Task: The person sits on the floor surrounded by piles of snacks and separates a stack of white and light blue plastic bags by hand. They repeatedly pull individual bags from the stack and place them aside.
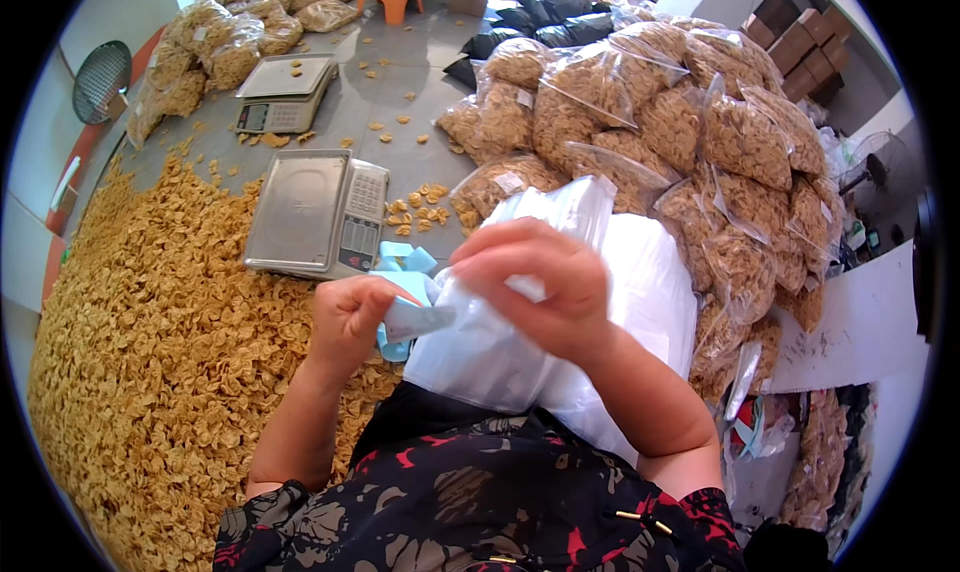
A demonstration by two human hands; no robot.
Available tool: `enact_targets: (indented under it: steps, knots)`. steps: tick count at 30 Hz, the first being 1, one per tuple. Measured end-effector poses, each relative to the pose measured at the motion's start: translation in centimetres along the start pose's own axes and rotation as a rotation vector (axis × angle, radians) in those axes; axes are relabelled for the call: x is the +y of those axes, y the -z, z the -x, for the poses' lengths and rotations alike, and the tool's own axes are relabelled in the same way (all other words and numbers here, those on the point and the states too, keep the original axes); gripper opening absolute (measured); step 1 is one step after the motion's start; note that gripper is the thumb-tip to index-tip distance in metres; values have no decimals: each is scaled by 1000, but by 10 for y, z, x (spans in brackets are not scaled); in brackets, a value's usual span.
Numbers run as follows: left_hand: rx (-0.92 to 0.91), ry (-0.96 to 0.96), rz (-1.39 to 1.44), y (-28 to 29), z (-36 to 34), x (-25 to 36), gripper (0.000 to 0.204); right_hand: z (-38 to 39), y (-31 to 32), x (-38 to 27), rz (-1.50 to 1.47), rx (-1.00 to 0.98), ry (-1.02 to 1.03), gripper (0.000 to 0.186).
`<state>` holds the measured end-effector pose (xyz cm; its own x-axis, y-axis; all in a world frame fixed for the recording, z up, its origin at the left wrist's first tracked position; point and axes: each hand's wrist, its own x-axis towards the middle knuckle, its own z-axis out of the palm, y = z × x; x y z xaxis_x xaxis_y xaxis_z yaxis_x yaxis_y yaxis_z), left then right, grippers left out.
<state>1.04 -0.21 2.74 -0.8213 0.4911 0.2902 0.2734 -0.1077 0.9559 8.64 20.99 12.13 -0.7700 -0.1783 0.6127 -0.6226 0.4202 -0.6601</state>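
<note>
My left hand (350, 322) is closed around a pale blue strip (415, 317) that sticks out between thumb and fingers; its exact kind is hard to make out. Close by on the right, my right hand (540, 282) is raised with bent fingers, smeared by motion. Whether anything sits between those fingertips does not show. Light blue pieces (405, 257) lie behind and below my left hand. Under my right hand, a stack of flat transparent plastic bags (650, 282) covers my lap and the space before me.
A large heap of golden flakes (180, 342) spreads on the left. Two scales, a nearer one (297, 212) and a farther one (285, 80), stand ahead. Filled bags of flakes (650, 122) are piled at right. An orange stool (392, 4) and black bags (545, 17) are farther back.
</note>
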Motion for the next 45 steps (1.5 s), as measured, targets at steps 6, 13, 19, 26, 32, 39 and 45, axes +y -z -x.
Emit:
enact_targets:
  steps: [6,13,19,26,32,39,45]
  knots:
    - [86,117,126,-26,-5,7,39,14,5,10,-249,-13,-441,37]
    - [-69,23,176,-31,4,11,31,31,-22,22,-238,70,-405,17]
    - [-133,237,108,-18,10,10,33,21,-2,4,168,20,16,19]
    - [240,257,-61,-12,-17,-71,62,18,77,23,-279,-199,-855,15]
    - [-84,652,314,-77,3,-109,59,49,57,58,489,-575,-656,36]
    - [66,715,819,-46,-8,-90,31,97,11,39,879,-254,-382,66]
    - [-127,706,810,-47,-18,-38,39,66,-13,9,608,137,-340,41]
